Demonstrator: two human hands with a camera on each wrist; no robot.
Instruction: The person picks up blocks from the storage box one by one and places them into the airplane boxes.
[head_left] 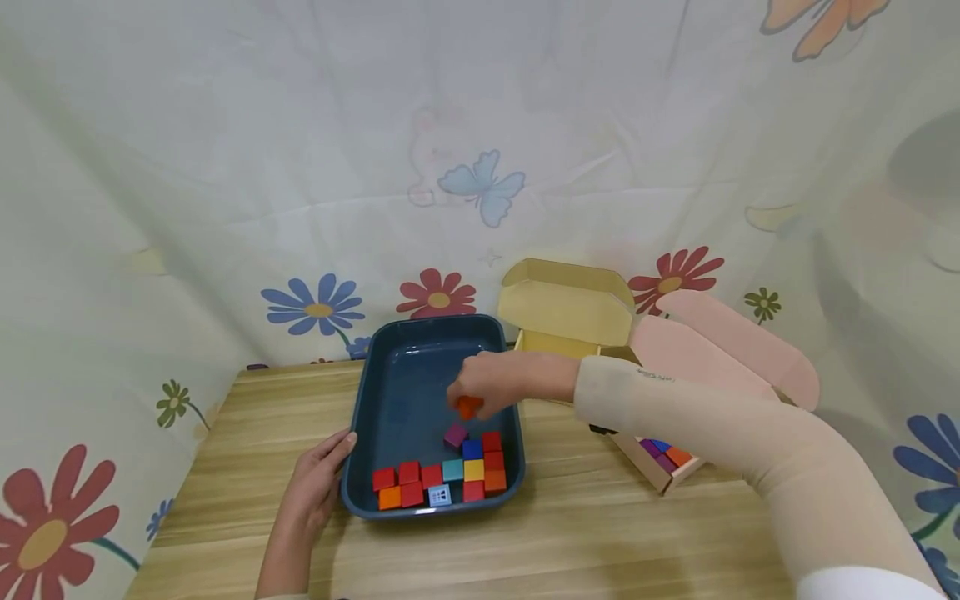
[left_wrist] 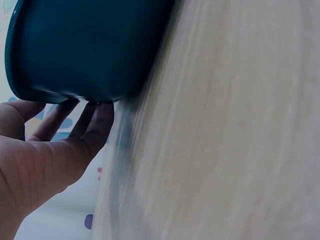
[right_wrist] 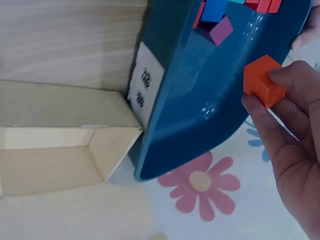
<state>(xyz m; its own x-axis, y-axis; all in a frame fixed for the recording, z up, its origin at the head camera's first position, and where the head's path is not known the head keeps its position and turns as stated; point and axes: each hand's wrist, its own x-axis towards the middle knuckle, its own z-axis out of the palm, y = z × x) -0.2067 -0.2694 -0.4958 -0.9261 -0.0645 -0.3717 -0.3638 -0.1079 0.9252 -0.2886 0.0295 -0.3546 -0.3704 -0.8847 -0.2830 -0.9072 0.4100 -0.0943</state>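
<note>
My right hand (head_left: 487,382) pinches an orange cube (right_wrist: 265,82) between thumb and fingers, over the middle right of the dark blue tray (head_left: 405,375). Just below it a purple cube (head_left: 455,436) lies in the tray, beside a blue cube (head_left: 472,450). Red, orange, yellow and teal cubes line the tray's near end, with a light blue patterned cube (head_left: 439,496) among them. My left hand (head_left: 318,475) holds the tray's left side, thumb at the rim and fingertips against the outer wall (left_wrist: 90,55).
Behind and right of the tray stands an open yellow box (head_left: 566,312), its inside bare in the right wrist view. An open pink box (head_left: 705,358) with several cubes (head_left: 660,454) is farther right, partly hidden by the right sleeve. A patterned curtain (head_left: 375,167) hangs behind the wooden table (head_left: 562,525).
</note>
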